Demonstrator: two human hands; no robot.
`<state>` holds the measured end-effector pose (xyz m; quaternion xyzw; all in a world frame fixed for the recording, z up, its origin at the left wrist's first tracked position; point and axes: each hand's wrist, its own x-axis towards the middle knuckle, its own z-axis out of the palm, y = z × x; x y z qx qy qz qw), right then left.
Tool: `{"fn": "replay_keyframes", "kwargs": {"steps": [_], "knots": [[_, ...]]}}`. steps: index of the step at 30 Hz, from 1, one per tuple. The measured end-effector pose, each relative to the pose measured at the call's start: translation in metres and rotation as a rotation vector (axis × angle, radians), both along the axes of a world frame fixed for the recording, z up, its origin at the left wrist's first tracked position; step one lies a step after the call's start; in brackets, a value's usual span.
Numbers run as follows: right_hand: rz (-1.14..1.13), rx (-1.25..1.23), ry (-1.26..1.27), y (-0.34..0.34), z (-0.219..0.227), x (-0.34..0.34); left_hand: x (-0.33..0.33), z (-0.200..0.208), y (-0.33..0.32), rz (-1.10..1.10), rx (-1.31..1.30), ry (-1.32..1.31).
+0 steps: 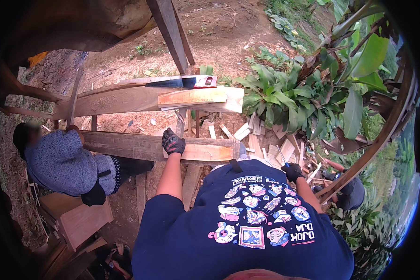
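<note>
My left hand [173,142], in a dark work glove, lies with its fingers apart on a pale wooden board [210,152]. That board rests along the right end of a long, weathered beam [126,145]. Off to the right, beside my body, my gloved right hand [293,172] is closed round a screwdriver-like tool [285,163]. Its blue handle shows a little, and a thin metal shaft points up and away from me; the tip's shape is too small to tell. On the farther beam [112,102] lie another pale board [191,97] and a handsaw [182,82] with a red and white handle.
At the left, a person in a blue patterned top [63,158] is beside the beam, near a wooden box [81,219]. Another person [350,191] crouches at the right, beyond a curved rail [373,149]. Offcuts [284,149] litter the ground; a post [168,35] rises ahead.
</note>
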<state>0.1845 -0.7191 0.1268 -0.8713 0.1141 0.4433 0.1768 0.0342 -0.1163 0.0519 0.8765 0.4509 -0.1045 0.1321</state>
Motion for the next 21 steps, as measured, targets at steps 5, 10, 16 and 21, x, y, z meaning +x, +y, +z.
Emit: {"fn": "replay_keyframes", "kwargs": {"steps": [5,10,16,21], "knots": [[-0.049,0.066,-0.001,-0.009,-0.008,-0.006,0.098,0.006,-0.012,-0.292,0.140,-0.135],[-0.162,0.058,0.031,-0.047,-0.015,-0.038,0.187,-0.003,-0.035,-0.478,0.062,-0.114],[0.358,-0.139,-0.006,-0.129,-0.047,-0.116,0.241,-0.025,-0.039,-0.380,0.144,0.088],[0.708,-0.124,0.123,-0.173,-0.082,-0.202,0.261,-0.040,-0.026,-0.427,0.268,0.162]]}}
